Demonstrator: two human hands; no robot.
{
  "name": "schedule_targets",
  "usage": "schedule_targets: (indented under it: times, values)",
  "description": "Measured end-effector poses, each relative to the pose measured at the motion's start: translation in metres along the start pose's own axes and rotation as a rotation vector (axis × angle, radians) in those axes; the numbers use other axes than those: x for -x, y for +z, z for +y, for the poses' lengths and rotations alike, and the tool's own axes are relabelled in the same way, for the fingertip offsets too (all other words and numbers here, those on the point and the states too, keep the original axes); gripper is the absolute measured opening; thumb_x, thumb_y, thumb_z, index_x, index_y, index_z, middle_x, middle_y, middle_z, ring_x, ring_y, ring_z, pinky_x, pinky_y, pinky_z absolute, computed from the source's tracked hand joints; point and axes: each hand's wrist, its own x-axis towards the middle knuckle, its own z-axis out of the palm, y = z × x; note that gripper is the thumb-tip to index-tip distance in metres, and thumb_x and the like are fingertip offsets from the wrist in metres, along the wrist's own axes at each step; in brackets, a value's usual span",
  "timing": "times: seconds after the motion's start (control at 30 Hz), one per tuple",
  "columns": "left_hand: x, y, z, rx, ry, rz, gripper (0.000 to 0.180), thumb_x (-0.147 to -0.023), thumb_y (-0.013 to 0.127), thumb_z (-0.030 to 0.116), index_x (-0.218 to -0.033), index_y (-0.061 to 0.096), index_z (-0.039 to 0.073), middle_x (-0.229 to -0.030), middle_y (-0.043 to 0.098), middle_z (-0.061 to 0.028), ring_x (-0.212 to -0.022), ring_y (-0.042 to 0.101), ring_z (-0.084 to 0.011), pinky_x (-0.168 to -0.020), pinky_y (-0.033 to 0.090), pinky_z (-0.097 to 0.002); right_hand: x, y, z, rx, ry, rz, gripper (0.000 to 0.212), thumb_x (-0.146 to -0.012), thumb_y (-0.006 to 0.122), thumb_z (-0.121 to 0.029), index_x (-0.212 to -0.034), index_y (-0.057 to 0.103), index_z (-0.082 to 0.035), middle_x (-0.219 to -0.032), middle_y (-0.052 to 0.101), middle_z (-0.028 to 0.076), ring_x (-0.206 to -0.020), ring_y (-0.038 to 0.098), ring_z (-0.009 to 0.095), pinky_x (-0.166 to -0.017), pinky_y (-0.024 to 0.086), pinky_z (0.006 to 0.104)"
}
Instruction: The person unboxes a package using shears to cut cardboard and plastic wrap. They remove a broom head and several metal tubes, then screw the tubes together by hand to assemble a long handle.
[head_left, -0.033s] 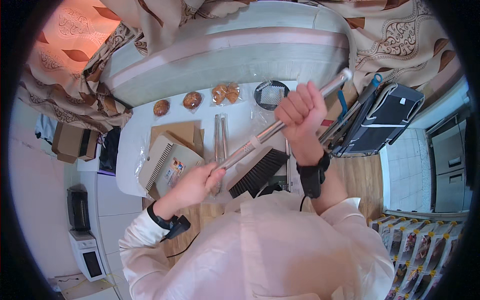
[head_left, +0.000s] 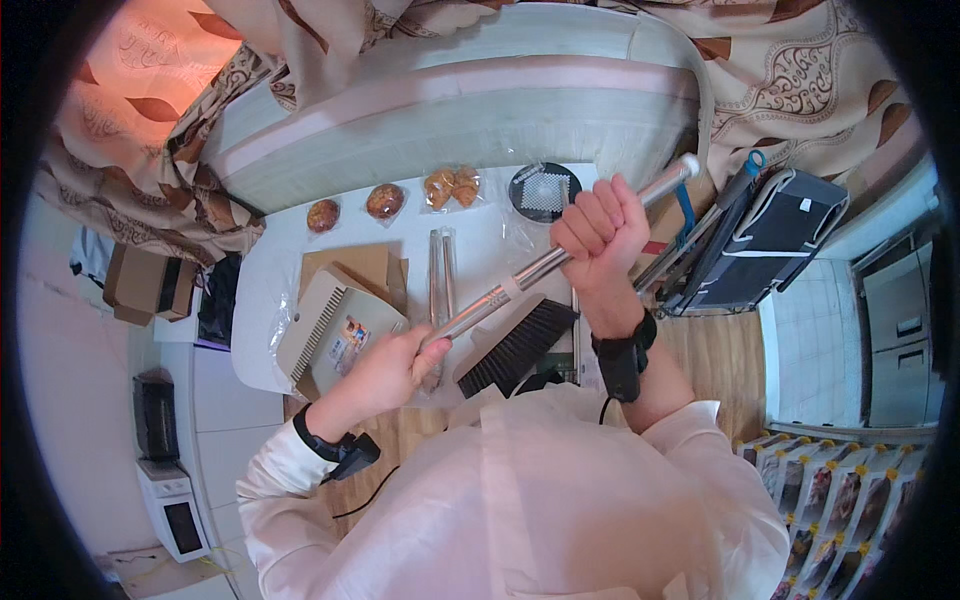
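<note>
Slantwise over a white table point(head_left: 255, 350) I hold a silver metal pole point(head_left: 540, 266) with a pale collar in its middle and a white cap at its upper right end. My left hand point(head_left: 390, 370) is closed round its lower end. My right hand point(head_left: 603, 235) grips it further up, below the capped end. Beneath the pole lies a broom head point(head_left: 520, 348) with black bristles. Near my left hand is a beige dustpan point(head_left: 335, 335) with a toothed edge and a picture label. Two loose metal tubes point(head_left: 441, 270) lie side by side beyond the pole.
A cardboard box point(head_left: 385, 268) sits behind the dustpan. Along the table's back are wrapped bread buns point(head_left: 384, 201), bagged pastries point(head_left: 452, 188) and a round black tray point(head_left: 543, 192). To the right stands a folded black chair point(head_left: 785, 235); a hanging rack point(head_left: 835, 495) is at lower right.
The capped end of the pole and my right hand have dipped slightly. My left hand keeps its place on the lower end.
</note>
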Motion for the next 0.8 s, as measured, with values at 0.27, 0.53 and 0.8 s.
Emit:
schedule_targets:
  times: [0.27,0.53,0.8]
  values:
    - [-0.005,-0.02,0.016,-0.763,0.046,0.278,0.038,-0.082,0.052,0.043,-0.076,0.046,0.006,-0.056,0.056,-0.0127,-0.047,0.056,-0.0308,-0.042,0.045,-0.0392,0.006,-0.013,0.011,-0.148,-0.125,0.227,0.041,-0.089,0.037,-0.025,-0.049,0.027,-0.018,-0.041,0.021,-0.007,-0.033,0.017,0.007,-0.032,0.016,0.0231]
    - [-0.007,-0.027,0.015,-0.784,0.16,0.36,0.036,-0.082,0.053,0.04,-0.076,0.046,0.005,-0.053,0.054,-0.0108,-0.044,0.055,-0.0282,-0.039,0.043,-0.0358,0.008,0.006,-0.01,0.114,-0.12,0.0,0.035,-0.086,0.041,-0.027,-0.053,0.032,-0.017,-0.047,0.03,-0.006,-0.043,0.031,0.009,-0.046,0.035,0.0245]
    - [-0.004,-0.038,0.034,-0.046,-0.007,-0.107,0.031,-0.086,0.05,0.034,-0.092,0.05,0.004,-0.056,0.053,-0.0156,-0.056,0.057,-0.0337,-0.052,0.044,-0.0391,-0.015,0.031,-0.026,-0.02,0.106,-0.827,0.041,-0.092,0.028,-0.033,-0.055,0.035,-0.015,-0.051,0.04,-0.003,-0.048,0.038,0.011,-0.056,0.039,0.0265]
